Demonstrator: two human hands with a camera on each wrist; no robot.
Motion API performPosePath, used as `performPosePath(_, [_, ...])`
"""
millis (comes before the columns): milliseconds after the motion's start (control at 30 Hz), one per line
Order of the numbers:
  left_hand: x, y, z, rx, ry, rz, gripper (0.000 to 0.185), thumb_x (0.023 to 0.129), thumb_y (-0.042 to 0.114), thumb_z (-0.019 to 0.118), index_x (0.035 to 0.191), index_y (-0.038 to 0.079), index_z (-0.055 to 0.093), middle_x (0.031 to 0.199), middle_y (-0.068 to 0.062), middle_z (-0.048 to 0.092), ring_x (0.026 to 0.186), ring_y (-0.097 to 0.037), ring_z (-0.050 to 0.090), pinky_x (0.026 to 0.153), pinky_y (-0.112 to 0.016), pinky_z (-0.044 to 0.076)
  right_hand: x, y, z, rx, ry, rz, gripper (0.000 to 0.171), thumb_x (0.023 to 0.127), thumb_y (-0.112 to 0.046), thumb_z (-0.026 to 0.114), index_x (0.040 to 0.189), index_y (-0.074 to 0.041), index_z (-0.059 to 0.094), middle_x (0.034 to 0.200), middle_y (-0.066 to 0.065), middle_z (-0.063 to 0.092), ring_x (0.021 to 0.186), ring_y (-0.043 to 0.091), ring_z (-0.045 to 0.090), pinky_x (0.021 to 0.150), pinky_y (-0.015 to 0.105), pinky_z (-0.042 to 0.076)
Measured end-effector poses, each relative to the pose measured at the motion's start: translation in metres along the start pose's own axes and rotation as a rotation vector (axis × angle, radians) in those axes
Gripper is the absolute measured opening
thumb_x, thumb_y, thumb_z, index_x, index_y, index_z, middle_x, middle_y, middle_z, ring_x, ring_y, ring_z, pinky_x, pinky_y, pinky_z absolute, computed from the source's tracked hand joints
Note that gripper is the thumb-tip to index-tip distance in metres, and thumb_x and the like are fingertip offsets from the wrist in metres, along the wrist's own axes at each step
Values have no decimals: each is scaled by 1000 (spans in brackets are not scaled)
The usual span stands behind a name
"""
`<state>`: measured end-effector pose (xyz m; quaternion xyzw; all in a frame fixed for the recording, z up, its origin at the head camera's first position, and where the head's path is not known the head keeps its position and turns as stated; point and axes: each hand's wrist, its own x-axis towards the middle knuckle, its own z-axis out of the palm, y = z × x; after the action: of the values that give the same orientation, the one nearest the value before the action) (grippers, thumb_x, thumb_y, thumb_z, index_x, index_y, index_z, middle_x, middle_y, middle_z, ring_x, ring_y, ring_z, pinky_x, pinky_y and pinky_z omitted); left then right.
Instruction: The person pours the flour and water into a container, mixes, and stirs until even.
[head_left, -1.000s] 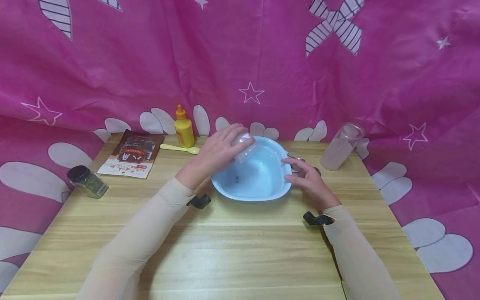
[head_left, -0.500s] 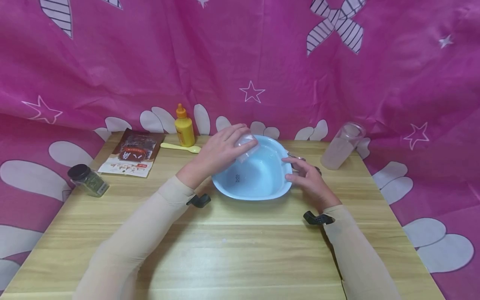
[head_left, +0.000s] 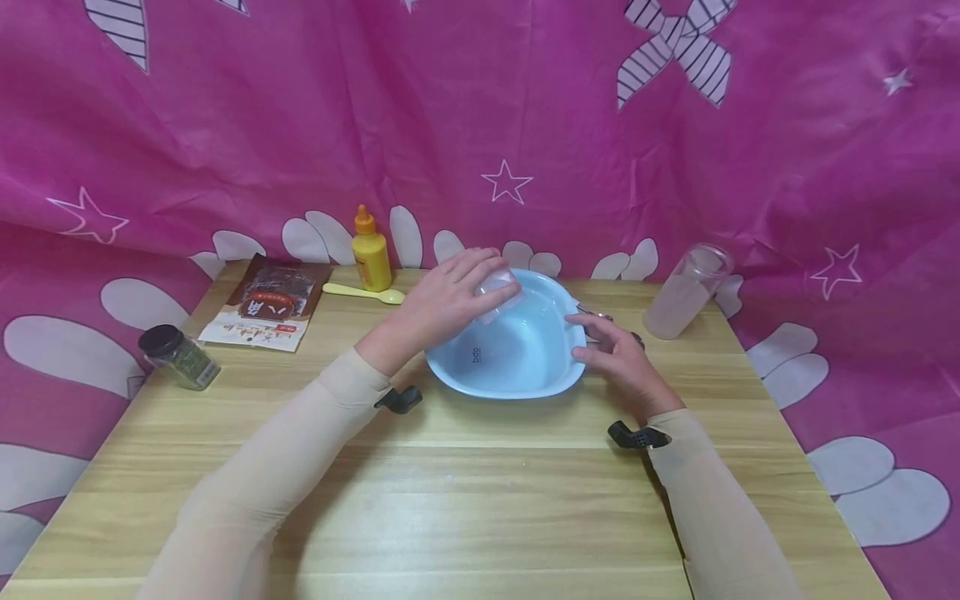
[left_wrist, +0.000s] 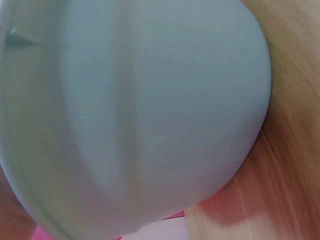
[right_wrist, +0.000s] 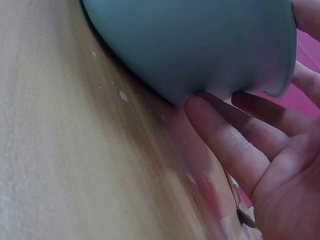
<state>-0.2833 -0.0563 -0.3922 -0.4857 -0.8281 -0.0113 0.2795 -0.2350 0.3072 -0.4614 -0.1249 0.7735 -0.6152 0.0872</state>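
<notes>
A light blue plastic basin (head_left: 517,358) stands on the wooden table, with a small dark print inside its wall. My left hand (head_left: 442,298) grips a clear plastic cup (head_left: 493,292) tilted over the basin's left back part; most of the cup is hidden by the fingers. On the opposite side, my right hand (head_left: 615,357) holds the basin by its rim. In the right wrist view, the fingertips (right_wrist: 200,107) press against the basin's outer wall while the thumb lies up at the rim. The left wrist view is filled by the outside of the basin (left_wrist: 190,90).
A frosted clear bottle (head_left: 678,300) stands at the back right. Metal handles (head_left: 596,313) peek out behind my right hand. At the left are a dark-lidded spice jar (head_left: 180,358), a brown and white packet (head_left: 266,304), a yellow squeeze bottle (head_left: 371,258) and a yellow spoon (head_left: 363,293).
The clear cup has tipped slightly further over the basin in my left hand. My right hand stays at the rim, and the basin keeps its place.
</notes>
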Motion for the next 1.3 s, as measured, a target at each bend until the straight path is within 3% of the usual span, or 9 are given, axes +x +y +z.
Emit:
performPosePath(733, [0,2,3,19,-39,36,87,92,4,90,166,25,49,170,-17,47,161,-39,36,135,-52,30,0,-2,1,9,-4,6,59,104,-26,81,159,-22,61,174,5,45,134,34,70,103,38,64])
performPosePath(1300, [1,4,1,8,-48,45,87,92,3,89,166,25,47,170,-17,45,162,-39,35,136,-52,30,-1,-3,0,-13,1,12,60,103,-29,82,159,-24,61,174,5,45,134,36,69,102,37,64])
